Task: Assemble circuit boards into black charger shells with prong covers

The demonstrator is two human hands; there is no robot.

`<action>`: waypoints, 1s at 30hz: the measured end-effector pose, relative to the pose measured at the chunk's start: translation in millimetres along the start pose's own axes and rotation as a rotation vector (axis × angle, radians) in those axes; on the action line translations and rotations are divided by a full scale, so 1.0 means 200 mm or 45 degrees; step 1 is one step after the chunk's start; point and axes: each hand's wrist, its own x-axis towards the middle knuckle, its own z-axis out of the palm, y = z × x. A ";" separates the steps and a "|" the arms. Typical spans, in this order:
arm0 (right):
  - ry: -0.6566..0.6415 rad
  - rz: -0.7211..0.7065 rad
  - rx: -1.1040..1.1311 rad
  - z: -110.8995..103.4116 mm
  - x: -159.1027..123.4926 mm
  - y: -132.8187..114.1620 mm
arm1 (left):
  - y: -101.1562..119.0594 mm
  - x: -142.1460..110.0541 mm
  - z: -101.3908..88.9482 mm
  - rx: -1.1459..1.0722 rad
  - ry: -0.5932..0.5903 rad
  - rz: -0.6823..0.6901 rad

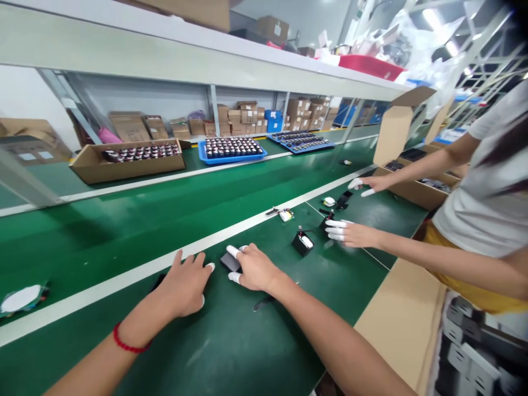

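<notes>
My right hand (258, 268), white covers on its fingertips, holds a small black rectangular case (231, 262) between thumb and fingers on the green work surface. My left hand (186, 283) is just left of it, palm down, fingers apart and holding nothing. A red bracelet (128, 341) circles that wrist. Partly hidden behind the left hand lies a dark object (158, 281) whose kind I cannot make out. Below my right wrist lies a thin dark piece (264, 302). Farther right stands an open black case (303, 243) with a white part and wires inside.
A co-worker's hand (355, 234) touches another black case; their other hand (371, 184) reaches beyond. Wired white parts (285, 215) lie by the white line. Across the green belt (198, 203) stand a cardboard tray (132, 171) and blue trays (233, 160) of parts. Cardboard boxes flank the right side.
</notes>
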 end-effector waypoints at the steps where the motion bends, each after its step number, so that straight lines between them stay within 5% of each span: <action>1: 0.008 0.007 0.027 0.00 0.00 0.00 | -0.01 0.00 0.01 0.000 -0.014 -0.004; 5: -0.010 0.003 0.203 0.01 -0.05 0.03 | -0.18 -0.09 0.09 -0.048 -0.003 -0.055; 8: -0.068 -0.053 0.320 0.04 -0.07 0.04 | -0.37 -0.20 0.24 -0.214 0.210 -0.213; 10: -0.089 -0.090 0.367 0.07 -0.07 0.03 | -0.44 -0.27 0.34 -0.407 0.219 -0.250; 14: -0.136 -0.168 0.405 0.12 -0.01 -0.01 | -0.37 -0.29 0.43 -0.682 0.268 -0.292; 21: -0.183 -0.196 0.292 0.09 0.03 -0.08 | -0.22 -0.23 0.40 -0.703 0.357 -0.453; 30: -0.203 -0.139 -0.089 -0.09 -0.36 0.09 | -0.18 -0.27 0.34 -0.715 0.207 -0.510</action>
